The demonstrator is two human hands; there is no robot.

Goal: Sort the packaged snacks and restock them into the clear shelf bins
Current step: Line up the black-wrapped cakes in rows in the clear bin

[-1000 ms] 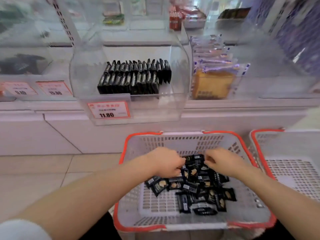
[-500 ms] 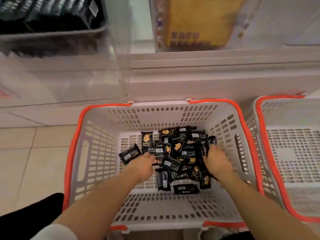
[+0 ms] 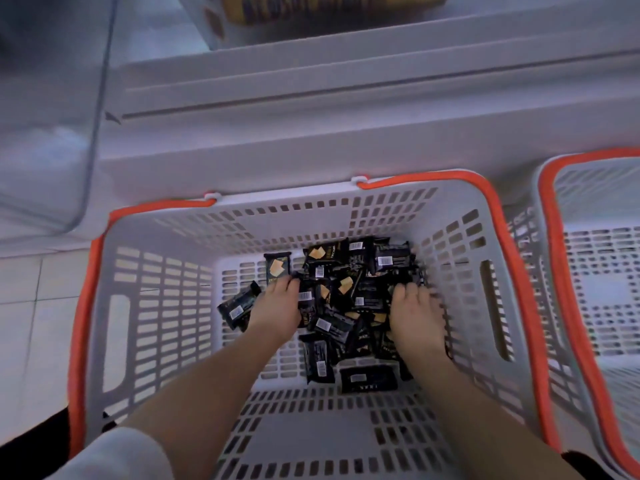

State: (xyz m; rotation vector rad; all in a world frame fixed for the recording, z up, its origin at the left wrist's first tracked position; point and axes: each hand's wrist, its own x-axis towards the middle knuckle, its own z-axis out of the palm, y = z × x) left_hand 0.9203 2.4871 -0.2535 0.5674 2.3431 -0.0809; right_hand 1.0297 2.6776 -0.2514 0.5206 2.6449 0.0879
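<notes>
While both forearms reach down into the grey basket (image 3: 162, 237), the left hand (image 3: 277, 308) and right hand (image 3: 414, 315) press into the black snack packets (image 3: 341, 299) (whether the fingers grip any, I cannot tell); a second basket (image 3: 568, 258) stands right, two clear bins (image 3: 93, 133) beyond.

- Both bare forearms reach forward and down into the basket (image 3: 166, 258), one on each side of the heap of black snack packets (image 3: 346, 299) on its floor.
- The left hand (image 3: 277, 306) lies at the left edge of the heap, back of the hand up, fingers curled down into the packets; whether its grip closes on any packet cannot be told.
- The right hand (image 3: 414, 315) lies at the right edge of the heap, back up, fingers bent down among the packets and blurred.
- A pale sleeve (image 3: 114, 455) covers the left upper arm at the near wall of the basket.
</notes>
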